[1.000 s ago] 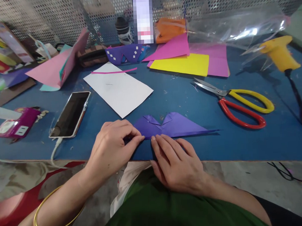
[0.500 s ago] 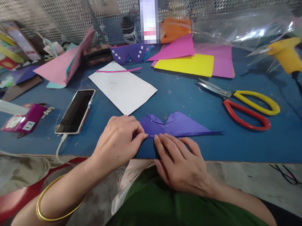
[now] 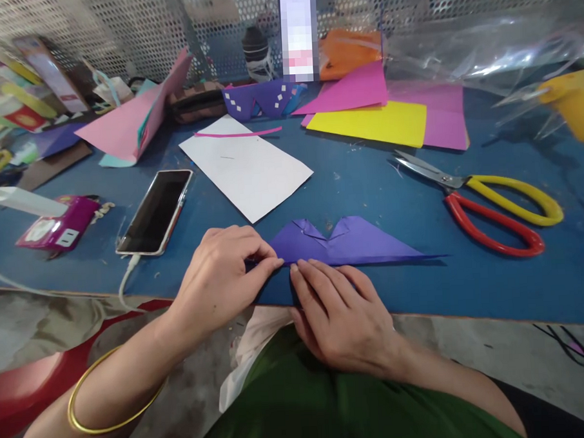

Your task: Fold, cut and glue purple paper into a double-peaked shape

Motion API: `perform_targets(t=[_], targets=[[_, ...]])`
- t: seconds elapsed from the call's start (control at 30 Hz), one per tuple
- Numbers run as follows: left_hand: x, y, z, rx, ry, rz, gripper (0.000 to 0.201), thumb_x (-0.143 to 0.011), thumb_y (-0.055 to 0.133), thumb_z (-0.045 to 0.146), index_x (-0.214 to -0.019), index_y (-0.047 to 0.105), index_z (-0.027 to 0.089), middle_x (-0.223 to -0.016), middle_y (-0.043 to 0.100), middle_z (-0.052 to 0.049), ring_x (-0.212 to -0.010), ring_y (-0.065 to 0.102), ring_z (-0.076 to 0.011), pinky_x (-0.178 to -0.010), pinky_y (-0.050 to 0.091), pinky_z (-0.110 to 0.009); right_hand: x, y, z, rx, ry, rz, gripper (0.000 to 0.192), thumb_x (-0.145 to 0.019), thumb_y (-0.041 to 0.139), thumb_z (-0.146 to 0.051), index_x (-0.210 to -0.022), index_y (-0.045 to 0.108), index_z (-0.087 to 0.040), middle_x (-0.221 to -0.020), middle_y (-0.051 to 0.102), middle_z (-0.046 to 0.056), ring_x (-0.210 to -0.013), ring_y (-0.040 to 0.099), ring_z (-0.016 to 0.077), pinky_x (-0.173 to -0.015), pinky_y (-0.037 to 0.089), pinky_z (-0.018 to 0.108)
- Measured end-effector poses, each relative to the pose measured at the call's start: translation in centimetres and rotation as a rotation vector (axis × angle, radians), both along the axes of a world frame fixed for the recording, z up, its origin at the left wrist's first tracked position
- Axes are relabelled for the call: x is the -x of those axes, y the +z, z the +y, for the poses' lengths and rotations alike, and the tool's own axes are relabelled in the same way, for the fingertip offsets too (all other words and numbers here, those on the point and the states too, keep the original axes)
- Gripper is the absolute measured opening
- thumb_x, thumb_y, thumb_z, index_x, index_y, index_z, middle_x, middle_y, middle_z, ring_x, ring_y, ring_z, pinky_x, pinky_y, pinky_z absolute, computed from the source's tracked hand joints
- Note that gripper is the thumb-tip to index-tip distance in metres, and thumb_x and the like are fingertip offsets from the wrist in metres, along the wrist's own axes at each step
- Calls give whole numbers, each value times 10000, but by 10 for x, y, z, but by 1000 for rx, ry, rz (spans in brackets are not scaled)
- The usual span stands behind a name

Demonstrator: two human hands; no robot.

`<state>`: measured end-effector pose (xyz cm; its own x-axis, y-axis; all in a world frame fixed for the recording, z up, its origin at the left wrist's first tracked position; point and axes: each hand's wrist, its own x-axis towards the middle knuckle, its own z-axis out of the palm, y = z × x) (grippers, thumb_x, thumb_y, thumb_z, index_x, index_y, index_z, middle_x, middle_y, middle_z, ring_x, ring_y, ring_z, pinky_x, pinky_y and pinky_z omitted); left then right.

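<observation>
A folded purple paper piece (image 3: pixel 370 241) with a V-shaped notch in its top edge lies flat near the table's front edge. My left hand (image 3: pixel 226 270) pinches its lower edge at the left, thumb against fingers. That hand hides the piece's left end. Close beside it, my right hand (image 3: pixel 342 313) lies with fingers stretched out, the tips touching the folded lower edge. Behind the piece is a white sheet (image 3: pixel 251 172) with a thin pink strip (image 3: pixel 240 134) across it. Scissors (image 3: pixel 453 181) with red and yellow handles lie to the right.
A charging phone (image 3: pixel 159 212) and a purple device (image 3: pixel 62 222) are on the left. At the back stand a purple paper mask (image 3: pixel 243 101) with white squares, and yellow paper (image 3: pixel 370 125) with pink sheets. A yellow glue gun (image 3: pixel 577 109) is at far right.
The view has turned slightly left, so things on the table appear farther right. Both hands have slid a little left along the lower edge of the purple paper.
</observation>
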<state>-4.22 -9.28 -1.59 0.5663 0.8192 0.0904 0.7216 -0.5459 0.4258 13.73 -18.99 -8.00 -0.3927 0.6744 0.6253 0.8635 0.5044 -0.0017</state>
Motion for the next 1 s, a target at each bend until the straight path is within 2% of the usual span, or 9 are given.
perform_targets(t=[0.4, 0.57, 0.77, 1.0], targets=[[-6, 8, 15, 63, 19, 187, 244, -828, 695, 346, -622, 656, 219, -700, 693, 7, -712, 617, -185, -672, 380, -322, -2, -1, 1, 35, 4, 5, 435, -957, 574, -290, -1278, 645, -5, -1236, 726, 156, -1132, 626, 258, -941, 421, 408], [-4, 5, 15, 60, 30, 132, 256, -832, 686, 359, -626, 660, 209, -701, 693, 4, -700, 617, -170, -667, 381, -307, 3, 5, 2, 75, -10, -36, 477, -1017, 480, -329, -1338, 604, 1, -1240, 719, 154, -1118, 617, 255, -933, 411, 415], [-1, 1, 16, 100, 27, 80, 240, -830, 686, 360, -634, 677, 222, -693, 701, 23, -705, 628, -157, -687, 394, -299, 11, 2, 1, 28, -33, -123, 529, -1025, 435, -342, -1320, 597, 66, -1282, 687, 220, -1162, 608, 313, -945, 412, 424], [14, 5, 20, 215, 28, -18, 315, -935, 541, 411, -729, 713, 245, -805, 729, 28, -780, 651, -146, -726, 440, -286, 11, -2, 2, 20, -33, -85, 499, -1019, 462, -336, -1301, 620, 44, -1263, 704, 203, -1138, 624, 290, -937, 424, 418]])
